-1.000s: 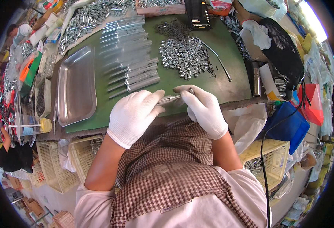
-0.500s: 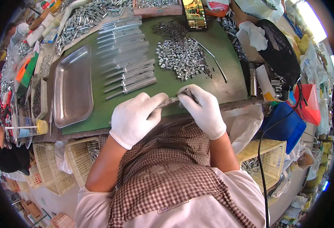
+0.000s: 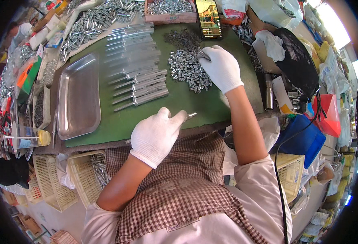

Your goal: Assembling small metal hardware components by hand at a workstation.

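White knitted gloves cover both my hands. My left hand (image 3: 156,136), near the table's front edge, is closed around a slim metal rod (image 3: 191,115) whose tip sticks out past the fingers. My right hand (image 3: 223,68) reaches over the right side of a heap of small silvery metal fittings (image 3: 187,70). Its fingers pinch a small grey metal piece (image 3: 204,56), mostly hidden by the glove. Behind the heap lies a pile of small dark pins (image 3: 183,38). To the left, a row of metal rods with thicker sleeves (image 3: 149,89) lies on the green mat (image 3: 118,124).
A shallow steel tray (image 3: 78,101) sits at the left. A phone (image 3: 208,20) stands at the back beside a box of small metal parts (image 3: 171,18). More metal parts (image 3: 91,24) are heaped back left. A dark metal cylinder (image 3: 269,92) stands at the right edge.
My right hand has left the rod and moved forward and right to the heap of fittings. My left hand keeps the rod and has shifted slightly right and nearer to me.
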Demonstrator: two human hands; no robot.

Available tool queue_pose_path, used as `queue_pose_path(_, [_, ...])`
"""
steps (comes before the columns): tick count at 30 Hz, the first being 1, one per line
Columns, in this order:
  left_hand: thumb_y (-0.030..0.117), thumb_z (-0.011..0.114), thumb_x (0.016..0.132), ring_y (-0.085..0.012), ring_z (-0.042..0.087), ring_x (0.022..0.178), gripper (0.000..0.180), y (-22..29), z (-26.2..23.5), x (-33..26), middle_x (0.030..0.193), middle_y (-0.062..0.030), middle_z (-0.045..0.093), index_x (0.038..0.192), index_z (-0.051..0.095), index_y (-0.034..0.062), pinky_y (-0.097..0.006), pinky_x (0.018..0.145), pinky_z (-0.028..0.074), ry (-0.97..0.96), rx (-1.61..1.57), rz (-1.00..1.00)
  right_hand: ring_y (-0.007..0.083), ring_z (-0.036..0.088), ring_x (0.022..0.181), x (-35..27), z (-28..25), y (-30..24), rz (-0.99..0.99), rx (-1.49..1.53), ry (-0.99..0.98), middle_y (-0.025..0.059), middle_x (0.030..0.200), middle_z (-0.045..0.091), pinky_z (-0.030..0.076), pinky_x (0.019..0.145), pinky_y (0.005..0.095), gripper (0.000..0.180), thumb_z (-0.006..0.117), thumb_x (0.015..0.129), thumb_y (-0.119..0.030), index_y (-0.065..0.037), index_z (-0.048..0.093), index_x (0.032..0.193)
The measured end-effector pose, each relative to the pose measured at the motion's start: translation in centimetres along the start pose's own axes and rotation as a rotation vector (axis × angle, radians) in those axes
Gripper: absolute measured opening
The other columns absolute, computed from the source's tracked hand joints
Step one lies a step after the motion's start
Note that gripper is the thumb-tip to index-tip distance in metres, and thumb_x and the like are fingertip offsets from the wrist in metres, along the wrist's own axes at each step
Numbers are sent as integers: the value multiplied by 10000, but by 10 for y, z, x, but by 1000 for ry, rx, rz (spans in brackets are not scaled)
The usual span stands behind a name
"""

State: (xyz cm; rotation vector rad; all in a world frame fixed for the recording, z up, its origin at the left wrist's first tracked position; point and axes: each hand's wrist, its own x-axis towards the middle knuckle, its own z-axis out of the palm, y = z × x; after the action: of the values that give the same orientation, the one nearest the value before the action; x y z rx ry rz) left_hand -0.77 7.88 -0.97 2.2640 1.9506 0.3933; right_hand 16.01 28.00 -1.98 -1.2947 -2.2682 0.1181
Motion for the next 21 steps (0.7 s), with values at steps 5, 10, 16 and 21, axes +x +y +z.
queue_pose_path(5, [263, 661, 954, -257, 640, 632, 187, -1, -1, 0, 835, -56, 561, 1141, 675, 263, -391, 550, 513, -12, -17, 7, 383, 672, 919, 10, 6, 0, 31, -149, -155, 164, 964, 664, 540, 815, 496, 213, 646, 898, -269, -79, 694, 982])
queue_pose_path(10, [234, 645, 929, -281, 655, 597, 192, -3, -1, 1, 811, -86, 560, 1119, 671, 242, -413, 503, 535, 12, -31, 36, 369, 688, 929, -17, -7, -13, 18, 67, -31, 178, 964, 708, 551, 806, 451, 134, 651, 904, -131, -71, 697, 1015])
queue_pose_path(16, [248, 653, 924, -286, 668, 609, 192, -3, -1, 1, 804, -86, 569, 1116, 668, 252, -422, 519, 547, 16, -34, 38, 348, 691, 815, -80, -39, -46, -106, 441, -104, 140, 886, 684, 558, 731, 421, 103, 689, 884, -103, -90, 712, 984])
queue_pose_path(21, [254, 654, 928, -286, 664, 595, 160, -2, -4, 3, 796, -81, 574, 1088, 653, 254, -419, 508, 544, -3, -34, 24, 347, 684, 807, -110, -35, -54, -88, 487, -191, 110, 911, 674, 553, 709, 417, 135, 736, 857, -133, -91, 691, 977])
